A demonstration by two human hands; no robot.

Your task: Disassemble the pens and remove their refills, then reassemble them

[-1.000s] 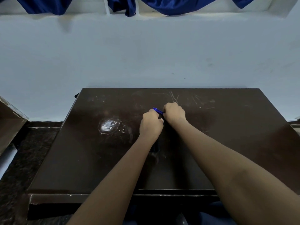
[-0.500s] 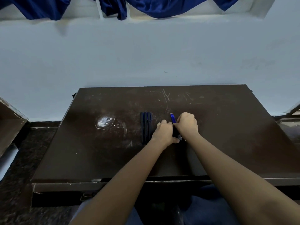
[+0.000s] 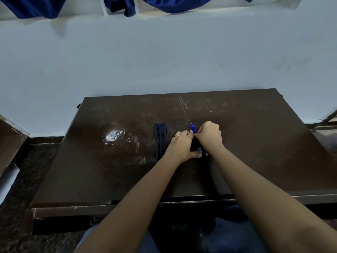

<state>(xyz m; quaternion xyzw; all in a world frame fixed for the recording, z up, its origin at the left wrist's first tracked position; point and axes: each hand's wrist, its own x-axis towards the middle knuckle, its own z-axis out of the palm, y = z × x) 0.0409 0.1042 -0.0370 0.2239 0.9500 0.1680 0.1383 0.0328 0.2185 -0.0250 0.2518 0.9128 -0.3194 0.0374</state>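
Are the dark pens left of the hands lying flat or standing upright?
Lying flat: the dark pens rest side by side on the table.

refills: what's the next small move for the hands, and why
Probably lay the refills flat and let go: the left hand and right hand both grip them, just right of three pens laid in a row on the table.

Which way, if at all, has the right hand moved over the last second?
Yes: the right hand went rightward and nearer the person, away from the scratches.
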